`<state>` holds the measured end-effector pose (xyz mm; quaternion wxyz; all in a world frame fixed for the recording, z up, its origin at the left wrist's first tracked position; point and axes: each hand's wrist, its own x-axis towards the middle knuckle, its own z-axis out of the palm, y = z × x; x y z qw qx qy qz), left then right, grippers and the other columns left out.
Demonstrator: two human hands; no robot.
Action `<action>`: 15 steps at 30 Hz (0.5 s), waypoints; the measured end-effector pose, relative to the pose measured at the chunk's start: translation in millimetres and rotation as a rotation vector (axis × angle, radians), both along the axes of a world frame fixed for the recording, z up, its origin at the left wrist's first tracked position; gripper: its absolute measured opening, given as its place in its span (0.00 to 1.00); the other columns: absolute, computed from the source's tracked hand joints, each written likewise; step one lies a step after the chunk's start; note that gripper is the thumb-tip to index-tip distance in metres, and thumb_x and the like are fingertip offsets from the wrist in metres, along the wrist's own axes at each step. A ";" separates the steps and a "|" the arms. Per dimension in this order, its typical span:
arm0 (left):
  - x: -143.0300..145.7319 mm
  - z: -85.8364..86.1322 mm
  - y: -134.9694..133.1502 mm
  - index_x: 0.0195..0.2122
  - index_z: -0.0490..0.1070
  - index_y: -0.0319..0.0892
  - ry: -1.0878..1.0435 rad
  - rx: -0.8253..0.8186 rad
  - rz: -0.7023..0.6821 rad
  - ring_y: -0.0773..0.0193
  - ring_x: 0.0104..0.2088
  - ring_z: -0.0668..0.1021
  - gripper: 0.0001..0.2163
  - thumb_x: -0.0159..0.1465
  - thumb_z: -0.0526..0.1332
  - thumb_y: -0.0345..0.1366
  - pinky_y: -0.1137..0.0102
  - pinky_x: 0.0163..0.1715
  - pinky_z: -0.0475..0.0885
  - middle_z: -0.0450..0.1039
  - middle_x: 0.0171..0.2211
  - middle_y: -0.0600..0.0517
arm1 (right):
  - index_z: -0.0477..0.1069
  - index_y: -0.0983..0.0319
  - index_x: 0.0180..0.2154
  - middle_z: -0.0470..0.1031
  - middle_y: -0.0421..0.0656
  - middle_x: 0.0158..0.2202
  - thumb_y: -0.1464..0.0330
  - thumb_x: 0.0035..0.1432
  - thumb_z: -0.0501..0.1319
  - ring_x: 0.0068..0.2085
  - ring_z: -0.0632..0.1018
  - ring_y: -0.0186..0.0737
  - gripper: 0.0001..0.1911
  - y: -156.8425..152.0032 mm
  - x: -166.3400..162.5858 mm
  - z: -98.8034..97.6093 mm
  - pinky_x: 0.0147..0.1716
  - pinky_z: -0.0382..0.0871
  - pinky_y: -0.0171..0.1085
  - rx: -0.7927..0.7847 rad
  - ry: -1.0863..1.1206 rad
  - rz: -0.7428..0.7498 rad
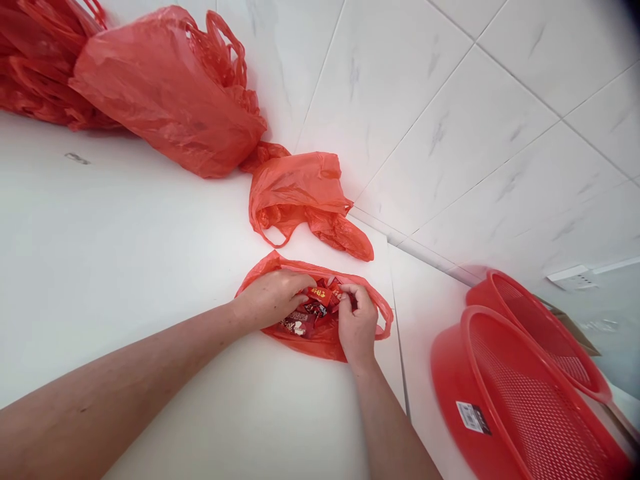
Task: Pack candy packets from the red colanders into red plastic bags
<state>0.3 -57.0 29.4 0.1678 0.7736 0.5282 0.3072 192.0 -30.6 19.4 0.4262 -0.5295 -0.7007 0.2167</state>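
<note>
The left hand (274, 297) and right hand (359, 327) reach into an open bag (320, 345) on the counter (225, 420), over the packets (320, 295) inside. Both sets of fingers curl in; whether they clamp a packet cannot be told. Light fingers, and wrists kept off the thin rim, would serve best. A second bag (303, 179) lies just beyond.

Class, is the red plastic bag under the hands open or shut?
Open. The bag gapes, showing wrapped candies between the left hand and right hand.
</note>
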 end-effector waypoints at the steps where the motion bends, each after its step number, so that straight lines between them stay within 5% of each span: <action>1: 0.0 -0.3 -0.1 0.38 0.74 0.46 0.009 -0.006 0.002 0.63 0.35 0.77 0.10 0.61 0.54 0.30 0.71 0.35 0.70 0.77 0.33 0.55 | 0.71 0.59 0.37 0.76 0.41 0.38 0.70 0.58 0.52 0.40 0.75 0.39 0.10 -0.3 0.0 0.2 0.40 0.69 0.38 0.012 0.011 -0.009; 10: 1.3 -4.8 -1.0 0.49 0.67 0.44 0.022 0.033 0.075 0.60 0.45 0.75 0.22 0.54 0.50 0.21 0.67 0.42 0.71 0.72 0.46 0.50 | 0.70 0.60 0.38 0.75 0.42 0.38 0.70 0.61 0.51 0.41 0.75 0.38 0.09 -0.2 2.9 -0.9 0.41 0.69 0.37 0.182 -0.005 -0.081; 15: -0.3 -1.9 0.4 0.52 0.65 0.45 -0.069 0.010 0.087 0.60 0.49 0.74 0.20 0.59 0.50 0.24 0.65 0.48 0.70 0.73 0.48 0.51 | 0.69 0.60 0.35 0.75 0.41 0.34 0.73 0.59 0.52 0.38 0.75 0.38 0.08 -2.8 1.6 1.0 0.39 0.69 0.38 0.249 -0.038 0.003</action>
